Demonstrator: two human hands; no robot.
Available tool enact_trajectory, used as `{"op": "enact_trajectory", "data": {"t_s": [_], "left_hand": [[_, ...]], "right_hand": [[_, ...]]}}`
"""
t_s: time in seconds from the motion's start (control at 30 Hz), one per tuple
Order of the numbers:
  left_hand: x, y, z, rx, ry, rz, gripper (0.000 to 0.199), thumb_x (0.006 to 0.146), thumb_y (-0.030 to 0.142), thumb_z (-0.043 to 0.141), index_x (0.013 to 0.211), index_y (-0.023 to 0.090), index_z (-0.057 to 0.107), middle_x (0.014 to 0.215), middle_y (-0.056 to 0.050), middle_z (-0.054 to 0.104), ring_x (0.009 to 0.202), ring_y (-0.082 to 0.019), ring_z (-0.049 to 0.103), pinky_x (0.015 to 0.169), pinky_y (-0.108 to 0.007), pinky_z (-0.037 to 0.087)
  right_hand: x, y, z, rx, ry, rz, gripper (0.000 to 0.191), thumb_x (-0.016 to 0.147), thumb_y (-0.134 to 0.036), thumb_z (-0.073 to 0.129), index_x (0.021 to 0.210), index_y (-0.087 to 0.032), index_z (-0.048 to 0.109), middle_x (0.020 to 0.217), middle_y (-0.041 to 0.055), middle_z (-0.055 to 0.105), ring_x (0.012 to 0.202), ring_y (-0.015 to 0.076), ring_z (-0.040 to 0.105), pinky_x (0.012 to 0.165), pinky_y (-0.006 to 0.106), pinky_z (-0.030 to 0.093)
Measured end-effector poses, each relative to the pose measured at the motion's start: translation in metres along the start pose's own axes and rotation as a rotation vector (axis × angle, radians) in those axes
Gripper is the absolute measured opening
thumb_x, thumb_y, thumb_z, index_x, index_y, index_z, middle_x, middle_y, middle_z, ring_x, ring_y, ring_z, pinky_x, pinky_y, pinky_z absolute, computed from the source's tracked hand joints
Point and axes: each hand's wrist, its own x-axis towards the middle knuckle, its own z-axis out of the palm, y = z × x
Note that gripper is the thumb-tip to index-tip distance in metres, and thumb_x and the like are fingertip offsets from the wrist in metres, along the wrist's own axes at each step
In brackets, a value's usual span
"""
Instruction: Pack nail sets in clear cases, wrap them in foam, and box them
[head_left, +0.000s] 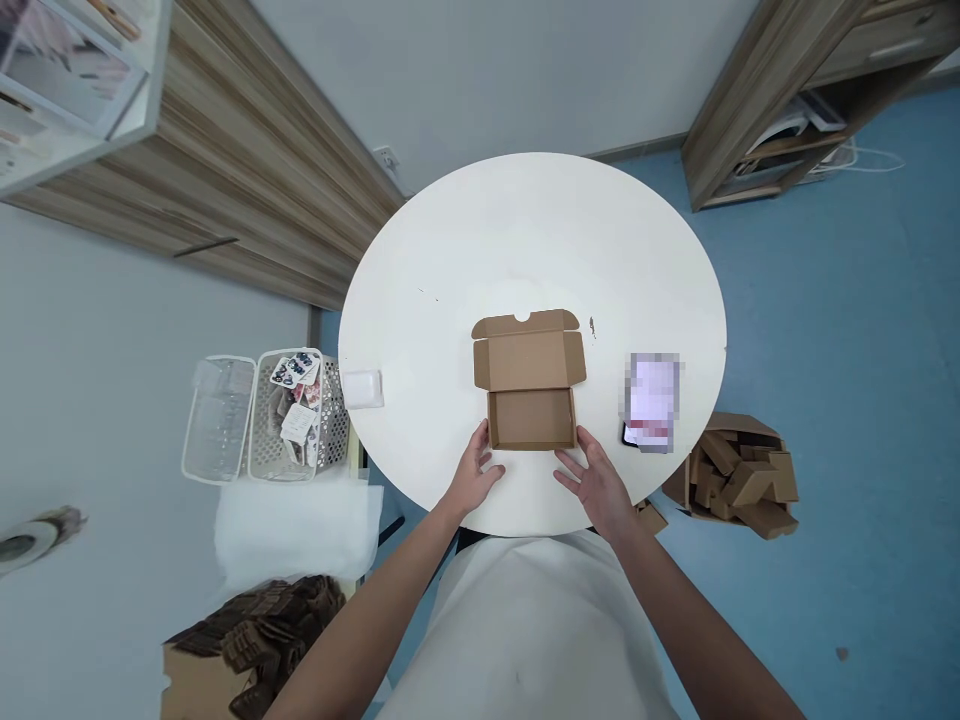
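Observation:
An open cardboard box (532, 420) lies on the white round table (525, 220), its lid folded back away from me and its flaps spread. Nothing shows inside the box. My left hand (475, 474) is at the box's near left corner, fingers apart, with fingertips at or touching the side wall. At the near right corner is my right hand (595, 478), its fingers also spread and close to the wall. Neither hand is wrapped round the box.
A phone-like device (651, 400), blurred out, lies right on the table. A small white packet (363, 389) sits at the left edge. Baskets (330, 410) with cards stand left, above white sheets (300, 525). Cartons of cardboard boxes (739, 480) and folded cardboard (262, 630) flank me.

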Motion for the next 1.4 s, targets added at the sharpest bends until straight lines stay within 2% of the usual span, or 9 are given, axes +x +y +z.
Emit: {"op": "enact_trajectory", "data": {"t_s": [0.3, 0.6, 0.7, 0.8, 0.97, 1.07, 1.17, 1.27, 1.4], "left_hand": [[-0.001, -0.004, -0.006, 0.006, -0.036, -0.019, 0.084, 0.069, 0.014, 0.053, 0.137, 0.031, 0.008, 0.146, -0.008, 0.014, 0.131, -0.027, 0.019, 0.100, -0.048, 0.026], [-0.004, -0.023, -0.025, -0.073, -0.087, 0.023, 0.073, 0.073, 0.015, 0.051, 0.135, 0.032, 0.016, 0.144, -0.008, 0.020, 0.128, -0.024, 0.029, 0.098, -0.043, 0.030], [-0.009, -0.032, -0.045, -0.058, 0.023, 0.020, 0.059, 0.077, 0.019, 0.050, 0.131, 0.028, 0.027, 0.137, -0.009, 0.032, 0.123, -0.023, 0.036, 0.096, -0.042, 0.033], [-0.017, -0.043, -0.083, 0.004, 0.267, 0.015, 0.048, 0.079, 0.027, 0.050, 0.124, 0.026, 0.036, 0.129, -0.010, 0.038, 0.119, -0.023, 0.039, 0.093, -0.040, 0.036], [-0.022, -0.058, -0.163, 0.011, 0.600, -0.061, 0.053, 0.079, 0.035, 0.050, 0.126, 0.025, 0.029, 0.134, -0.010, 0.024, 0.120, -0.023, 0.035, 0.093, -0.037, 0.038], [-0.010, -0.061, -0.198, -0.016, 0.592, -0.078, 0.058, 0.076, 0.037, 0.054, 0.127, 0.024, 0.029, 0.139, -0.010, 0.013, 0.123, -0.026, 0.032, 0.098, -0.039, 0.033], [0.010, -0.054, -0.217, -0.029, 0.598, -0.029, 0.065, 0.074, 0.034, 0.056, 0.130, 0.024, 0.025, 0.141, -0.010, 0.008, 0.130, -0.029, 0.018, 0.104, -0.042, 0.024], [0.026, -0.046, -0.227, -0.032, 0.597, 0.059, 0.068, 0.073, 0.027, 0.057, 0.132, 0.023, 0.023, 0.140, -0.010, 0.016, 0.131, -0.028, 0.012, 0.106, -0.044, 0.016], [0.035, -0.044, -0.236, -0.050, 0.573, 0.108, 0.061, 0.075, 0.020, 0.053, 0.130, 0.025, 0.029, 0.133, -0.008, 0.031, 0.127, -0.026, 0.025, 0.104, -0.046, 0.019]], "right_hand": [[-0.002, 0.017, 0.012, -0.011, 0.120, -0.112, 0.056, 0.071, -0.047, 0.060, 0.122, -0.045, 0.038, 0.144, -0.0103, 0.018, 0.123, 0.0237, 0.038, 0.095, 0.043, 0.041], [-0.009, 0.069, 0.039, -0.050, 0.416, -0.187, 0.054, 0.073, -0.046, 0.055, 0.123, -0.040, 0.036, 0.141, -0.0080, 0.025, 0.124, 0.0169, 0.036, 0.097, 0.035, 0.040], [-0.009, 0.095, 0.055, -0.090, 0.452, -0.125, 0.052, 0.070, -0.043, 0.056, 0.120, -0.038, 0.040, 0.135, -0.0049, 0.036, 0.120, 0.0180, 0.041, 0.094, 0.035, 0.042], [-0.001, 0.120, 0.081, -0.190, 0.411, -0.074, 0.045, 0.069, -0.042, 0.058, 0.112, -0.033, 0.047, 0.126, -0.0018, 0.048, 0.118, 0.0203, 0.044, 0.089, 0.036, 0.045], [0.036, 0.143, 0.152, -0.391, 0.296, -0.017, 0.039, 0.068, -0.042, 0.060, 0.104, -0.031, 0.052, 0.122, 0.0007, 0.051, 0.115, 0.0211, 0.045, 0.087, 0.035, 0.045], [0.068, 0.139, 0.202, -0.535, 0.218, -0.049, 0.038, 0.068, -0.042, 0.060, 0.103, -0.031, 0.053, 0.122, 0.0014, 0.050, 0.113, 0.0210, 0.046, 0.087, 0.035, 0.044], [0.098, 0.129, 0.245, -0.708, 0.126, -0.139, 0.038, 0.071, -0.042, 0.057, 0.107, -0.032, 0.051, 0.119, 0.0013, 0.049, 0.110, 0.0196, 0.048, 0.087, 0.035, 0.043], [0.118, 0.120, 0.276, -0.861, 0.028, -0.146, 0.040, 0.072, -0.041, 0.056, 0.111, -0.034, 0.050, 0.116, 0.0006, 0.048, 0.106, 0.0186, 0.050, 0.084, 0.035, 0.044], [0.131, 0.121, 0.300, -0.931, -0.083, -0.088, 0.047, 0.072, -0.035, 0.058, 0.117, -0.037, 0.045, 0.119, 0.0001, 0.045, 0.102, 0.0178, 0.050, 0.082, 0.036, 0.045]]}}
